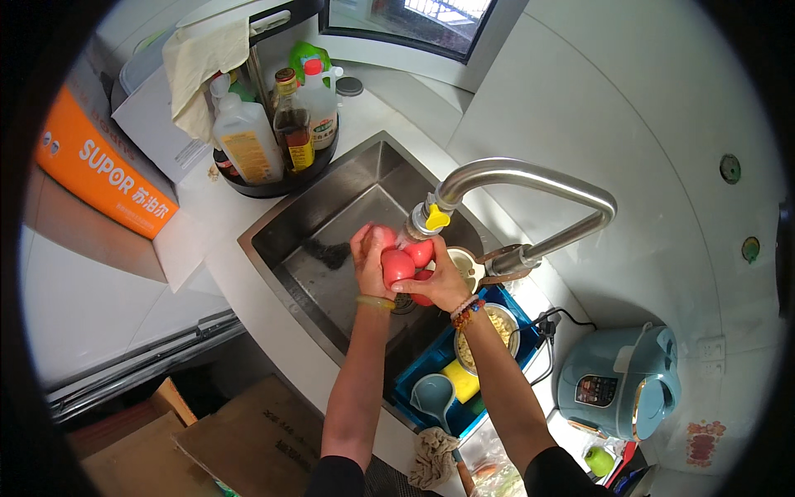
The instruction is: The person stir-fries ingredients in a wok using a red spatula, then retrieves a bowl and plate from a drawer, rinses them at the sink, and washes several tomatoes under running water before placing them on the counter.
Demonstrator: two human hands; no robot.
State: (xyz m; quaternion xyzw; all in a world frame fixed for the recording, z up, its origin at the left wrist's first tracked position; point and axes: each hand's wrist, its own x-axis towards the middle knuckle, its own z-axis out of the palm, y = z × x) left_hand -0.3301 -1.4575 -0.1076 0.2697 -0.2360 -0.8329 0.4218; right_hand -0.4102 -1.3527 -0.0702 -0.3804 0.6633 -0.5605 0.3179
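Note:
Several red tomatoes (398, 267) are cupped between my two hands over a stainless steel sink (317, 217). My left hand (371, 261) holds them from the left side, with its fingers around the far ones. My right hand (444, 282) closes on them from the right, its thumb across the near side. Directly above them is the mouth of a curved metal faucet (528, 174) with a yellow lever (437, 217); water seems to run onto the tomatoes. Beneath my hands, the sink drain is partly visible.
Right of my hands, a blue tray (435, 354) holds a bowl of yellow pieces (500, 326), a yellow sponge (461, 380) and a ladle-like cup (433, 394). A bottle rack (267, 189) stands beyond the sink. A rice cooker (615, 379) is right, cardboard boxes (254, 435) lower left.

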